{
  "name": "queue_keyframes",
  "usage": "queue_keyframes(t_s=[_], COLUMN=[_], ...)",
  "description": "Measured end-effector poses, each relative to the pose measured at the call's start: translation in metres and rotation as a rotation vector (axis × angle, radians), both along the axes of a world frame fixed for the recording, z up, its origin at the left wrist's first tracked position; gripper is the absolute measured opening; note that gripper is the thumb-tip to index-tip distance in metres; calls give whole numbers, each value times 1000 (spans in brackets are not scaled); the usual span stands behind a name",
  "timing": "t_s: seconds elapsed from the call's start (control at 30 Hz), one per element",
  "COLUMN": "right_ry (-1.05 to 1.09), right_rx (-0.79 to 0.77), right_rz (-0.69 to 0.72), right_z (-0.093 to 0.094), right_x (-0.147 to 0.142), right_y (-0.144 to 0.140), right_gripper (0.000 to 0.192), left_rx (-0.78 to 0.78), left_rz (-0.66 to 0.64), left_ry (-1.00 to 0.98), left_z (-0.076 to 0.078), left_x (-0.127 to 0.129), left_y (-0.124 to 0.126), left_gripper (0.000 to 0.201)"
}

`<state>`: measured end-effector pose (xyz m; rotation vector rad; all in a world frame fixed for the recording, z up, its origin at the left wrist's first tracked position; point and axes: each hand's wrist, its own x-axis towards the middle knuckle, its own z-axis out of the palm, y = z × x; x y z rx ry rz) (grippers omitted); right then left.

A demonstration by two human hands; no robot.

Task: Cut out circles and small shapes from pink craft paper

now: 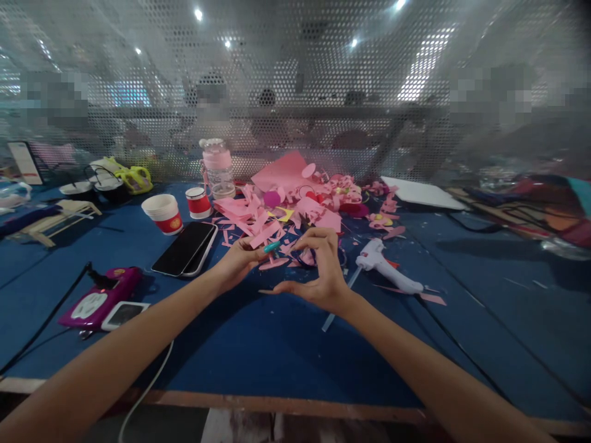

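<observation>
My left hand (pixel 241 263) is closed in a pinch above the blue table, a teal nail showing at its fingertips. Just under those fingertips is a small pink round paper piece (pixel 273 264), which the hand seems to hold; the exact grip is partly hidden. To its right, my right hand (pixel 323 271) is curved with thumb and fingers apart and nothing between them. Behind both hands spreads a heap of pink paper scraps (pixel 281 175). A white glue gun (pixel 388 267) lies right of my right hand, a clear glue stick (pixel 341 298) sticking out of it.
Left of the hands are a black phone (pixel 184 249), stacked paper cups (pixel 162 214), a red-and-white cup (pixel 198 203) and a purple power box (pixel 101 298). A clear bottle (pixel 218 169) stands behind. A perforated metal screen (pixel 295 80) borders the table's back. Cables cross both sides.
</observation>
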<state>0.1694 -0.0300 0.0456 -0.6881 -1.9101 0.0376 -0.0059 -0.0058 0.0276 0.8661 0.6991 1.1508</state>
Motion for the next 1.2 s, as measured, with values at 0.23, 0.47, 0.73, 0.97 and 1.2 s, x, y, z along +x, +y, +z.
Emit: queue_keyframes(t_s=[0.23,0.47,0.73,0.97,1.2], right_ry=[352,437,453,497,443], right_rx=[-165,-487,-651,-733,-910], right_rz=[-60,-147,-57,114,7], right_z=[2,3,-2,-3,-3], right_x=[10,22,24,21,22], right_y=[20,32,36,38,35], right_gripper=[9,18,18,19,25], left_rx=[-33,-7,51,55,65], left_rz=[108,94,69,121,303], left_ry=[-42,-51,-43,-25,53], left_z=[-6,-6,-7,-4,-9], left_x=[1,0,-1,1,0], left_y=[7,6,8,7,13], left_gripper=[16,20,21,24,27])
